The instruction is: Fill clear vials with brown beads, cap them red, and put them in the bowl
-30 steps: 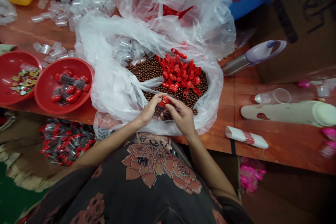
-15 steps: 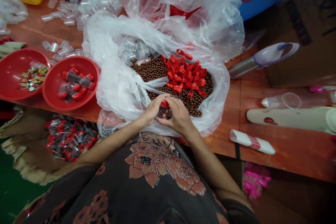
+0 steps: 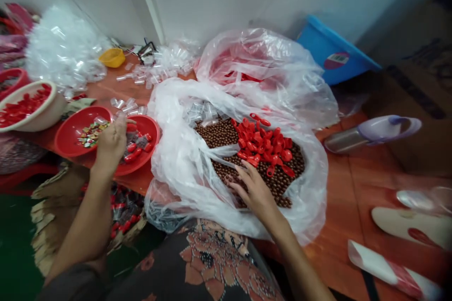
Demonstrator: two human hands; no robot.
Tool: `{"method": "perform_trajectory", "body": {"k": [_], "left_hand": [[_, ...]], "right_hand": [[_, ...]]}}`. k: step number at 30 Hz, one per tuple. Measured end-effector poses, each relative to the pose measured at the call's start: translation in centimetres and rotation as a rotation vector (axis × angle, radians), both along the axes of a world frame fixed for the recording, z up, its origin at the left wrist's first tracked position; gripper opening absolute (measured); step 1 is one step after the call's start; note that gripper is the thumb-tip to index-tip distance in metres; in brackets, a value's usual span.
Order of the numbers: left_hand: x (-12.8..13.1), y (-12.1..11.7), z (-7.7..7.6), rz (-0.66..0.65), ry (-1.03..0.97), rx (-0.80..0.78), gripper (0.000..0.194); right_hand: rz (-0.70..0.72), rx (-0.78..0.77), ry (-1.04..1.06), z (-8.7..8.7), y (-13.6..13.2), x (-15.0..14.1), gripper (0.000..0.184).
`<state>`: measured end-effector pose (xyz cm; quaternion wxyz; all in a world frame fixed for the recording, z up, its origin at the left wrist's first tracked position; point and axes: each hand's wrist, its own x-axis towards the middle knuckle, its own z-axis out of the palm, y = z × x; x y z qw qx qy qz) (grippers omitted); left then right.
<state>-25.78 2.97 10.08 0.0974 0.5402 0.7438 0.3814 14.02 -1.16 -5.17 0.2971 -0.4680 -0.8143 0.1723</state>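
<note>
My left hand [image 3: 112,143] reaches over the red bowl [image 3: 145,126] that holds capped tubes with red caps; its fingers are curled and what they hold is hidden. My right hand [image 3: 251,189] lies with spread fingers on the brown beads [image 3: 219,134] inside an opened clear plastic bag [image 3: 176,150]. A heap of red caps [image 3: 263,143] sits on the beads just beyond that hand. Several empty clear tubes [image 3: 201,112] lie at the bag's back.
A second red bowl [image 3: 70,129] with small coloured pieces stands left of the first. A cream bowl of red caps [image 3: 31,108], a yellow basket [image 3: 112,57], loose clear tubes [image 3: 158,68], another plastic bag [image 3: 261,66], a blue tub [image 3: 328,54] and a purple-lidded flask [image 3: 374,130] surround the table [image 3: 353,188]. A basket of filled tubes [image 3: 123,211] sits below.
Both hands were together at the bag's near edge on a red-capped tube. My left hand has swung left to the red bowl; my right hand now rests on the beads. The view has tilted up.
</note>
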Motion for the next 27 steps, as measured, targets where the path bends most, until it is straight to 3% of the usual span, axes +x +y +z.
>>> {"method": "perform_trajectory", "body": {"k": [3, 6, 8, 10, 12, 15, 18, 21, 24, 27], "left_hand": [[-1.4, 1.9, 1.3, 0.004, 0.350, 0.112, 0.035], [3.3, 5.9, 0.8, -0.171, 0.420, 0.160, 0.029], [8.1, 9.4, -0.9, -0.413, 0.473, -0.021, 0.026], [12.6, 12.8, -3.6, -0.563, 0.592, -0.332, 0.022], [15.8, 15.4, -6.4, -0.595, 0.653, -0.502, 0.020], [17.7, 17.5, -9.4, -0.588, 0.671, -0.527, 0.025], [17.1, 17.9, -10.1, -0.577, 0.691, -0.518, 0.033], [16.5, 16.7, -9.2, -0.605, 0.647, -0.490, 0.032], [17.1, 13.8, -8.1, -0.809, 0.461, -0.407, 0.027], [18.4, 9.6, -7.4, -1.016, 0.268, -0.366, 0.026]], "right_hand": [[-0.022, 0.008, -0.023, -0.6, 1.4, 1.1, 0.044], [-0.062, -0.002, -0.080, -0.4, 2.9, 1.6, 0.037], [-0.094, -0.005, -0.149, -0.2, 3.9, 1.7, 0.035], [-0.120, 0.000, -0.249, -0.2, 4.7, 1.7, 0.035], [-0.132, -0.007, -0.348, -0.4, 5.2, 1.7, 0.035], [-0.135, -0.042, -0.397, -0.8, 5.6, 1.9, 0.035], [-0.151, -0.076, -0.324, -1.0, 5.6, 2.2, 0.034], [-0.197, -0.099, -0.130, -0.5, 5.7, 1.9, 0.035], [-0.212, -0.132, 0.188, 0.7, 6.2, 1.0, 0.043], [-0.126, -0.286, 0.455, 2.1, 6.8, 0.0, 0.057]]}}
